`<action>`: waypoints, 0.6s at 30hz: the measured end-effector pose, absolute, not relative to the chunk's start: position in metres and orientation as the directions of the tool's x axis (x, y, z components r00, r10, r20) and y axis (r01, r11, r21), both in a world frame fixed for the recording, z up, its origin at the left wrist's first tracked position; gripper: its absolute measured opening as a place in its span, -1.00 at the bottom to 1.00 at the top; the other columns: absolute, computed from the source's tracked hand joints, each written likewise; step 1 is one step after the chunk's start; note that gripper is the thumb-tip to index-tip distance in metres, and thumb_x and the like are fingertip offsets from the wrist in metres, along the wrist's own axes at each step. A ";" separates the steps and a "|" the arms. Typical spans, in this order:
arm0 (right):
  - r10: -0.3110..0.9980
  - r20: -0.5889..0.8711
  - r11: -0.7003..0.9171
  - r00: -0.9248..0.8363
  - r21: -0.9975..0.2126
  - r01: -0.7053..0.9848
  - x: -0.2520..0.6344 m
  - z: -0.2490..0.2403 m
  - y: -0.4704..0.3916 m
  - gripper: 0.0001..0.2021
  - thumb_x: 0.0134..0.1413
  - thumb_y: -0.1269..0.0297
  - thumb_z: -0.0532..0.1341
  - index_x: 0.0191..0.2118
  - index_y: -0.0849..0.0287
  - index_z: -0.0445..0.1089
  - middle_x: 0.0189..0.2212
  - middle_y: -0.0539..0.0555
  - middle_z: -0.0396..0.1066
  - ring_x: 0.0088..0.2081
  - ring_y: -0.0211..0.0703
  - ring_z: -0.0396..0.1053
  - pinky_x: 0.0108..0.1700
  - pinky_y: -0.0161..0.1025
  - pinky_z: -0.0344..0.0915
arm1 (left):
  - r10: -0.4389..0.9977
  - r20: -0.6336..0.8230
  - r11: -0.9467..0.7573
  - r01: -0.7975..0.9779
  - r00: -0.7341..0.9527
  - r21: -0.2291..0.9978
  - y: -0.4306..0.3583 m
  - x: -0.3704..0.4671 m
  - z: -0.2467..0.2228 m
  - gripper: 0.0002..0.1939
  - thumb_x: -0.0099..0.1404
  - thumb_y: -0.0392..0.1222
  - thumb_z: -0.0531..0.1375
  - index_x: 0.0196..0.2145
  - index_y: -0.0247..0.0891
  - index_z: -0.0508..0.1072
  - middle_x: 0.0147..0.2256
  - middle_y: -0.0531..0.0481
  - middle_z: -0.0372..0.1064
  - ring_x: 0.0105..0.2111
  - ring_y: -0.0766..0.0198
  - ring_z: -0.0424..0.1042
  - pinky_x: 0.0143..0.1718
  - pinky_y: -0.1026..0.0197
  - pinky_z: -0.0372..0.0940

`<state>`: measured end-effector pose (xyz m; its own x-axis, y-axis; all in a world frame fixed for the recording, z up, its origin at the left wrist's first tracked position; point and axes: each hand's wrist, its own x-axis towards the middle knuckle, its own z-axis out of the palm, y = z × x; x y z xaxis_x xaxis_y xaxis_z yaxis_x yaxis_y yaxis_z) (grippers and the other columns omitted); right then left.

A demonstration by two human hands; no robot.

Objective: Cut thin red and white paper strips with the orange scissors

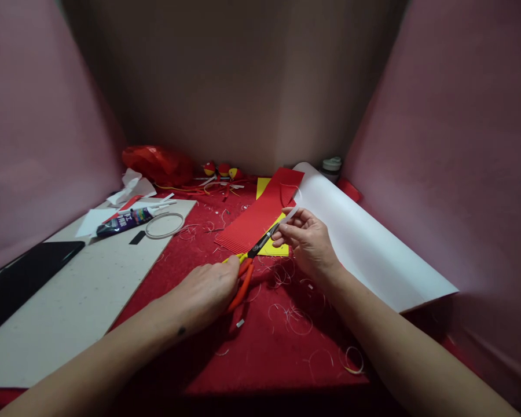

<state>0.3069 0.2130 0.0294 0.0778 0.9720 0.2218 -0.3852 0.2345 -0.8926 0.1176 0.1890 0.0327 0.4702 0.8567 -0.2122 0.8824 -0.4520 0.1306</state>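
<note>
My left hand is closed around the handles of a pair of scissors with orange and yellow grips. The dark blades point up and to the right, toward my right hand. Between thumb and fingers, my right hand pinches a thin white strip. The blade tips meet the fingers near the strip's lower end; whether they touch the strip I cannot tell. Under and behind the blades lie a stack of red sheets and yellow sheets.
A large rolled white sheet lies at the right. On the left, a pale board carries a glue tube, a ring and a black flat object. Thread scraps litter the red cloth. A red plastic bag sits behind.
</note>
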 end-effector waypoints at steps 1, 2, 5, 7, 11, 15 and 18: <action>0.973 0.222 0.231 0.069 -0.892 -0.388 0.307 0.029 0.213 -0.71 -0.23 0.46 0.24 -0.28 0.18 0.24 -0.60 -0.10 0.32 -0.59 -0.29 0.38 -0.52 -0.30 0.38 | 0.857 -0.208 -0.455 0.882 0.471 0.124 0.189 0.117 0.032 -0.77 0.22 -0.10 -0.11 -0.24 -0.22 0.21 -0.32 -0.18 0.45 -0.42 0.02 0.45 -0.48 0.11 0.21; 0.973 0.222 0.229 0.062 -0.891 -0.392 0.307 0.029 0.212 -0.70 -0.24 0.47 0.24 -0.27 0.18 0.24 -0.60 -0.10 0.33 -0.59 -0.29 0.38 -0.52 -0.30 0.37 | 0.856 -0.205 -0.462 0.880 0.475 0.111 0.189 0.117 0.031 -0.77 0.21 -0.08 -0.09 -0.24 -0.22 0.20 -0.33 -0.17 0.45 -0.42 0.00 0.45 -0.49 0.10 0.21; 0.973 0.225 0.227 0.055 -0.887 -0.403 0.307 0.029 0.212 -0.68 -0.24 0.47 0.24 -0.25 0.19 0.23 -0.59 -0.10 0.34 -0.60 -0.30 0.38 -0.53 -0.31 0.37 | 0.848 -0.191 -0.490 0.869 0.494 0.067 0.190 0.117 0.029 -0.76 0.20 -0.07 -0.08 -0.24 -0.23 0.19 -0.36 -0.19 0.44 -0.42 -0.07 0.44 -0.51 0.07 0.19; 0.973 0.223 0.229 0.064 -0.882 -0.411 0.307 0.029 0.212 -0.67 -0.25 0.48 0.24 -0.25 0.19 0.23 -0.58 -0.11 0.33 -0.60 -0.31 0.38 -0.53 -0.31 0.36 | 0.847 -0.175 -0.500 0.864 0.502 0.059 0.190 0.117 0.028 -0.78 0.22 -0.10 -0.09 -0.25 -0.24 0.19 -0.38 -0.19 0.44 -0.40 -0.09 0.44 -0.50 0.06 0.19; 0.975 0.208 0.222 0.080 -0.880 -0.419 0.306 0.029 0.211 -0.66 -0.25 0.49 0.23 -0.24 0.19 0.22 -0.58 -0.13 0.28 -0.59 -0.29 0.40 -0.54 -0.31 0.36 | 0.848 -0.168 -0.497 0.864 0.502 0.079 0.189 0.117 0.029 -0.80 0.23 -0.13 -0.11 -0.27 -0.25 0.20 -0.43 -0.17 0.42 -0.41 -0.04 0.44 -0.49 0.10 0.18; 0.977 0.202 0.211 0.065 -0.886 -0.413 0.303 0.028 0.210 -0.67 -0.25 0.49 0.21 -0.24 0.19 0.21 -0.58 -0.13 0.28 -0.59 -0.27 0.40 -0.54 -0.29 0.36 | 0.841 -0.191 -0.498 0.863 0.505 0.088 0.188 0.117 0.034 -0.80 0.22 -0.13 -0.09 -0.26 -0.24 0.20 -0.37 -0.19 0.43 -0.41 -0.03 0.43 -0.50 0.11 0.16; 0.979 0.197 0.199 0.048 -0.885 -0.422 0.301 0.027 0.208 -0.68 -0.25 0.50 0.20 -0.25 0.19 0.22 -0.57 -0.12 0.28 -0.59 -0.27 0.40 -0.53 -0.29 0.37 | 0.843 -0.206 -0.486 0.868 0.497 0.104 0.189 0.118 0.035 -0.80 0.22 -0.14 -0.11 -0.26 -0.25 0.19 -0.31 -0.22 0.43 -0.40 -0.01 0.43 -0.50 0.11 0.16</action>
